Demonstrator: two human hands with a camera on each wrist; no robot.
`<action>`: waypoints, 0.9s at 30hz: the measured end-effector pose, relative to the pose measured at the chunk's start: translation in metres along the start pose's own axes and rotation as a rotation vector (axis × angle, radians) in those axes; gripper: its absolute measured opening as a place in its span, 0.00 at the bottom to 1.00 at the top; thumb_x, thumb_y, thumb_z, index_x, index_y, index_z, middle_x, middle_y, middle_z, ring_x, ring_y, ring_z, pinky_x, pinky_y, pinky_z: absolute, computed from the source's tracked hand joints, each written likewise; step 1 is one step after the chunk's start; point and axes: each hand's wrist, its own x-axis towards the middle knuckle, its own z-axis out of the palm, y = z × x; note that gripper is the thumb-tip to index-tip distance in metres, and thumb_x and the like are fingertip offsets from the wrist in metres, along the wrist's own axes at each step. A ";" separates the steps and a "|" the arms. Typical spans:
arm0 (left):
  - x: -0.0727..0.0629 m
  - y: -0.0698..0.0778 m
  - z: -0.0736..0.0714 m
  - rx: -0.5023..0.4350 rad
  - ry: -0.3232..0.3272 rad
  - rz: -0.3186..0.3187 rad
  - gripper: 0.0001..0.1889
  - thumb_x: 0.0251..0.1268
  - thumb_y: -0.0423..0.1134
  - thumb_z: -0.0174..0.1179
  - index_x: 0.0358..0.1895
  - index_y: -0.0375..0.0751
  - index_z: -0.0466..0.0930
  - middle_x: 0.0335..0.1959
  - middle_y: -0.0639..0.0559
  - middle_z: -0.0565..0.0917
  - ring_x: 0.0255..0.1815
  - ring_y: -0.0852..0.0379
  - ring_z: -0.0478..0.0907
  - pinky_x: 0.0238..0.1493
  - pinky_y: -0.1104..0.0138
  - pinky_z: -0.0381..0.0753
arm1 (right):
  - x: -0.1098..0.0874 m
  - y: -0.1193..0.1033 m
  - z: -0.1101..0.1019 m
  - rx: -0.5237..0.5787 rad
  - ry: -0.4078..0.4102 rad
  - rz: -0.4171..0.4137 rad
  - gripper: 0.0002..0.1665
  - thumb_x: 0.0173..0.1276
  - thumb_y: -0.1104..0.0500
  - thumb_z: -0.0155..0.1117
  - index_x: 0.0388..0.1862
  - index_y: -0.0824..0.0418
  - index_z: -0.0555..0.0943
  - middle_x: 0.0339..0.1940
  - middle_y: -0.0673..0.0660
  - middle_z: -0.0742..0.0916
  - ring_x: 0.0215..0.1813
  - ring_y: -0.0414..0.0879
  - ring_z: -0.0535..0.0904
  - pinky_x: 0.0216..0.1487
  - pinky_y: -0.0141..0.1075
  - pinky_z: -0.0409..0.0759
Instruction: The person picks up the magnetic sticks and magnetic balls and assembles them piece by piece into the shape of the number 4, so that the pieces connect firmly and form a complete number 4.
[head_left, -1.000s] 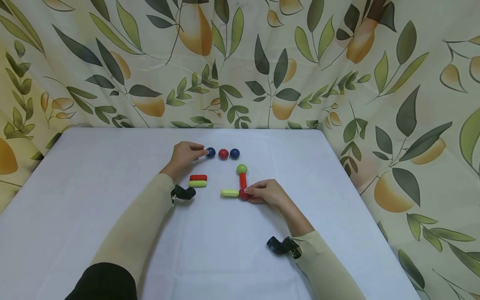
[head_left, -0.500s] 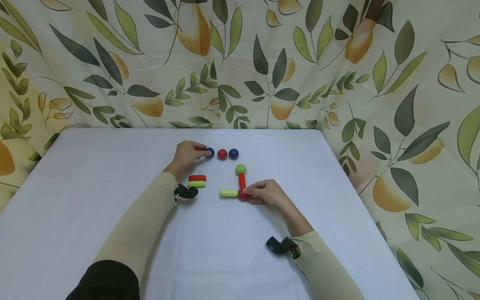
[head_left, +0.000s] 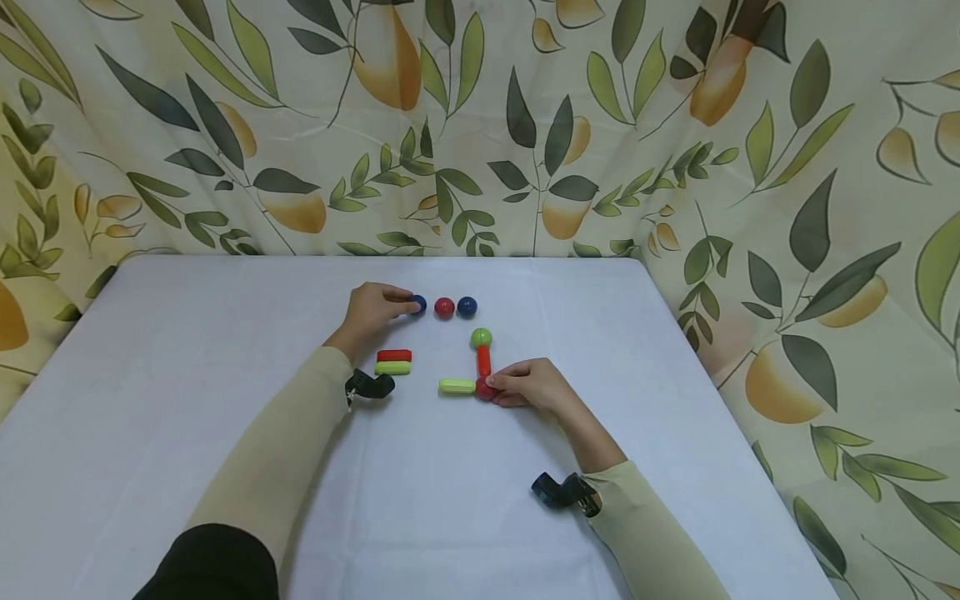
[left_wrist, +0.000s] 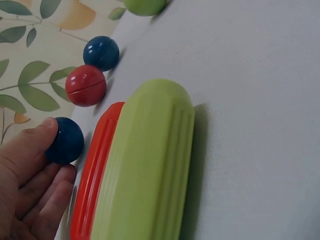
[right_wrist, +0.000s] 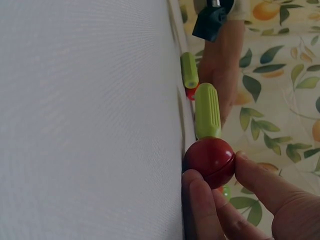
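Note:
My left hand (head_left: 374, 308) pinches a blue ball (left_wrist: 67, 141) between thumb and fingers at the left end of a short row. Beside it in that row lie a red ball (head_left: 444, 308) and a second blue ball (head_left: 467, 307). Thumb and fingers of my right hand (head_left: 534, 385) hold another red ball (right_wrist: 210, 161), the corner of an L-shaped piece. From this corner a light green stick (head_left: 457, 387) points left, while a red stick (head_left: 483, 361) runs away from me to a green ball (head_left: 482, 337).
A loose red stick (head_left: 394, 356) and a light green stick (left_wrist: 145, 165) lie side by side near my left wrist. The white-covered table (head_left: 420, 500) ends at a leaf-and-fruit patterned cloth (head_left: 450, 167) behind. Each wrist wears a black camera.
My left fingers have closed further over the blue ball, which has shifted very slightly left. My right hand and the L-shaped piece stay in place.

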 end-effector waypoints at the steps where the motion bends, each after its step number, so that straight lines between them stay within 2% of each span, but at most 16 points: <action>1: -0.001 0.000 0.000 -0.004 0.002 -0.001 0.22 0.60 0.49 0.70 0.57 0.47 0.84 0.59 0.48 0.82 0.60 0.49 0.73 0.62 0.57 0.73 | 0.000 0.000 0.000 0.001 0.001 0.004 0.19 0.65 0.56 0.70 0.48 0.70 0.84 0.40 0.60 0.89 0.33 0.42 0.86 0.39 0.34 0.85; 5: -0.003 0.001 -0.002 -0.018 0.011 -0.020 0.22 0.60 0.49 0.70 0.57 0.48 0.84 0.57 0.48 0.83 0.52 0.51 0.78 0.54 0.62 0.78 | 0.001 -0.001 0.000 0.014 0.005 0.017 0.18 0.64 0.57 0.71 0.47 0.69 0.85 0.39 0.60 0.89 0.33 0.42 0.86 0.39 0.33 0.85; 9: -0.005 0.001 -0.003 -0.020 0.014 -0.032 0.23 0.59 0.50 0.70 0.57 0.49 0.84 0.55 0.49 0.83 0.49 0.51 0.80 0.51 0.62 0.78 | 0.001 -0.002 -0.001 0.018 0.002 0.014 0.18 0.64 0.57 0.71 0.47 0.69 0.85 0.39 0.60 0.89 0.33 0.42 0.86 0.38 0.33 0.85; 17: -0.016 0.002 -0.007 0.012 0.004 0.029 0.23 0.58 0.51 0.71 0.57 0.50 0.84 0.55 0.48 0.83 0.59 0.49 0.73 0.58 0.55 0.74 | 0.001 -0.001 -0.001 0.036 -0.009 0.019 0.19 0.64 0.58 0.71 0.48 0.70 0.84 0.40 0.61 0.89 0.33 0.42 0.87 0.39 0.34 0.85; 22: -0.024 0.007 -0.009 0.006 -0.020 0.054 0.24 0.58 0.51 0.71 0.57 0.50 0.84 0.54 0.49 0.84 0.56 0.49 0.76 0.54 0.58 0.77 | 0.002 0.000 0.000 0.031 0.001 0.013 0.18 0.64 0.58 0.71 0.47 0.70 0.85 0.40 0.61 0.89 0.33 0.42 0.87 0.38 0.33 0.85; 27: -0.032 0.011 -0.008 0.018 -0.029 0.058 0.24 0.58 0.52 0.71 0.57 0.50 0.84 0.54 0.49 0.85 0.57 0.49 0.76 0.56 0.57 0.77 | 0.003 0.002 0.000 0.036 0.001 0.016 0.17 0.64 0.58 0.71 0.47 0.70 0.85 0.40 0.61 0.89 0.33 0.42 0.87 0.38 0.34 0.85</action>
